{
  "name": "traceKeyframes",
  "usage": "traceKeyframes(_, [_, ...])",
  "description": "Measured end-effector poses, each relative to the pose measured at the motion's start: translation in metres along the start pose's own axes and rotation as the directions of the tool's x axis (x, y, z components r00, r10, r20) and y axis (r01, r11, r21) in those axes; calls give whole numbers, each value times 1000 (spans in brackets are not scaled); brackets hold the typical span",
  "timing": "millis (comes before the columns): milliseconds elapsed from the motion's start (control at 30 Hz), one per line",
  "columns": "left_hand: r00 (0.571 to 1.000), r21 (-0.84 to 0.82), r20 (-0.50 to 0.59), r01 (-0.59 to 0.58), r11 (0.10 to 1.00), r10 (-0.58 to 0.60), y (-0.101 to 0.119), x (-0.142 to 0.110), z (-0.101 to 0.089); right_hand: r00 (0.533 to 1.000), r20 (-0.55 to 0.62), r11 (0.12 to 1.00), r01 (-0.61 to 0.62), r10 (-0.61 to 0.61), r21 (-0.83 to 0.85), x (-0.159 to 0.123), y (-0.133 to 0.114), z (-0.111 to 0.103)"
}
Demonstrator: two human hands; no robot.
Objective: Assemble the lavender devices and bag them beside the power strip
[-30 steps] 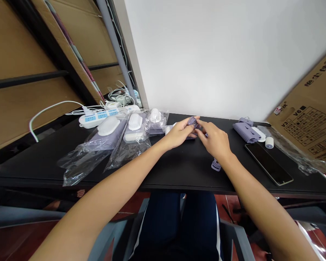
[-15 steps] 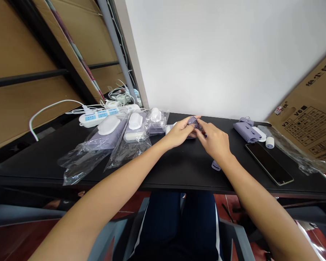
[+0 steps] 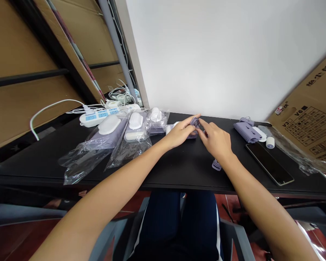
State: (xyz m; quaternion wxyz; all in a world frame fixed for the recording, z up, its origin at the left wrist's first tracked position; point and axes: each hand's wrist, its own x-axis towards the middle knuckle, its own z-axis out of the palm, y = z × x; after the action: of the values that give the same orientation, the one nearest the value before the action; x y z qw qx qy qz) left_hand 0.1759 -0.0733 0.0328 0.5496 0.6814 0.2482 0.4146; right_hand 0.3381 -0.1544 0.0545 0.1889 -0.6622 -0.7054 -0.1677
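Note:
Above the middle of the black table, both hands meet at a small purple plastic part with slots in it. Thumb and fingers of my left hand grip it from the left. My right hand pinches its right side. Behind and below the fingers, a purple perforated piece and a white piece are partly hidden by my left hand. A flat purple slotted piece lies on the table beside my right wrist.
Several purple-and-white items in clear bags lie at left, before a power strip. On the right are a purple perforated holder, a white roller, a phone and a cardboard box. A white wall stands behind.
The small purple part has turned and shifted slightly in my fingers. My right hand has moved a little to the right; the things on the table stay put.

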Motion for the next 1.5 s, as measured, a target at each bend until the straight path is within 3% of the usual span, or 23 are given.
traceKeyframes(133, [999,104,-9,-38,994,39,-1,-1,3,1000,5,999,-4,4,-36,-1,-1,1])
traceKeyframes(433, [995,171,-23,-92,981,97,-4,-4,5,1000,-11,997,-9,9,-71,-2,-4,2])
traceKeyframes(767, [994,167,-29,-97,981,104,-10,-2,0,1000,12,996,-5,6,-91,-3,-6,1])
traceKeyframes(1067, [994,290,-16,-98,952,107,-7,-4,-2,1000,22,997,7,-5,-81,-3,-5,-1])
traceKeyframes(1500, [994,156,-34,-98,983,105,0,-2,-2,1000,4,999,-6,5,38,-2,-2,-9])
